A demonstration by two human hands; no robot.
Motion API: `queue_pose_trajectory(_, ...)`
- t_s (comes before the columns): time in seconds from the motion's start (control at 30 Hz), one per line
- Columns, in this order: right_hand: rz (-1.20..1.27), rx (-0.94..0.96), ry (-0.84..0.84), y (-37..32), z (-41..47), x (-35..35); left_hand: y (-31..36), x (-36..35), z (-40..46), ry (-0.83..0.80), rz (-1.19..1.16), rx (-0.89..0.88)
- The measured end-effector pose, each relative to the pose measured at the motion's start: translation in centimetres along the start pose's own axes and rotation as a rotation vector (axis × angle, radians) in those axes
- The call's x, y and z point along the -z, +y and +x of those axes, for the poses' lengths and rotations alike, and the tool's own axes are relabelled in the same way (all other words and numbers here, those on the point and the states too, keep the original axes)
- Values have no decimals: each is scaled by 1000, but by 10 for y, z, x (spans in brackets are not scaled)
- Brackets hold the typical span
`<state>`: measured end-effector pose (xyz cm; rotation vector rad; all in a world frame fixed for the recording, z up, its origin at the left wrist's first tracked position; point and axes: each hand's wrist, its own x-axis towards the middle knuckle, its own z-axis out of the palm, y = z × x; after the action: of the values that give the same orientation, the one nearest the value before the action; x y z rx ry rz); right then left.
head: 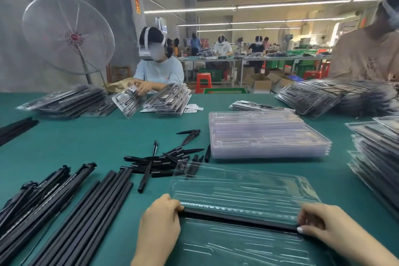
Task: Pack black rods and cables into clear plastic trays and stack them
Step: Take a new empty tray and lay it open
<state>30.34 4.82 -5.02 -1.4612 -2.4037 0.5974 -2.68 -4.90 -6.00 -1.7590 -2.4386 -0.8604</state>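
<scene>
Step in hand: a long black rod (237,219) is being seated in the channel along the fold of an opened clear tray (241,190); judged an early part of this tray's packing, since no other piece is seen in it.
Left hand (160,220): fingers are curled over the rod's left end at the tray's corner; the end is pinched and pressed down.
Right hand (319,222): fingertips are pressed on the rod's right end at the tray's edge; the thumb is hidden, so a full pinch cannot be confirmed.
Rod position: laid crosswise, between the tray's far half and its near half (244,244); whether it is fully sunk cannot be told.
Supply: long rods (86,209) lie to the left on the green table (108,131); short black pieces (164,161) are scattered just beyond the tray, touching its far left corner; empty trays (265,136) are stacked further back; filled trays (375,153) are piled at the right.
Risk: if one end is pressed harder, the other may spring out of the channel; the thin plastic may buckle or slide on the cloth; a proud rod would keep the tray from closing and stacking flat; the loose pieces at the corner may be caught under the tray.
</scene>
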Motion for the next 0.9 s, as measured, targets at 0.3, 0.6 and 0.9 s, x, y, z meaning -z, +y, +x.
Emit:
queue_pose_trajectory(0.3,11,3,29,5,-5,6,-27,13,9,-2,-441,191)
queue_pose_trajectory(0.6,5,53,47,0,-3,2,-36,10,10,43,-397,159)
queue_pose_trajectory(0.9,-68,6,58,7,-8,8,-36,0,9,-53,-235,41)
